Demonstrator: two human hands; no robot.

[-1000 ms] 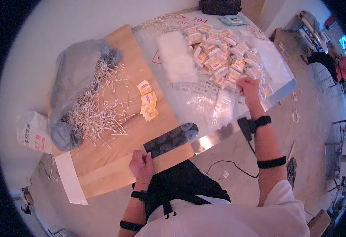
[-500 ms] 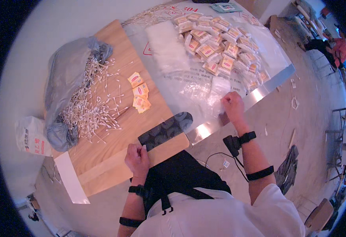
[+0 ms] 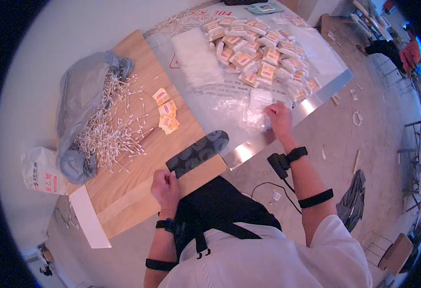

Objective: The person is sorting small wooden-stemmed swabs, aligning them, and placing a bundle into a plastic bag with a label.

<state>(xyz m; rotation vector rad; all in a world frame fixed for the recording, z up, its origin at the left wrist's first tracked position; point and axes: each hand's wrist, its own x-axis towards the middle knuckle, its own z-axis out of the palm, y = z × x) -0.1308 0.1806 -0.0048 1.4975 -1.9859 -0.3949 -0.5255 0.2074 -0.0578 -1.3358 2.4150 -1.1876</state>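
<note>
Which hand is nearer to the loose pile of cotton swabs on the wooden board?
Left. The left hand rests at the board's near edge, just below the cotton swabs; the right hand is far across on clear plastic bags.

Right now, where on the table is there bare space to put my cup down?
Bare wood lies on the wooden board between the cotton swabs and the left hand, and again between the three yellow packets and the dark patterned sheet. It is crowded among the pile of packets beyond the right hand.
</note>
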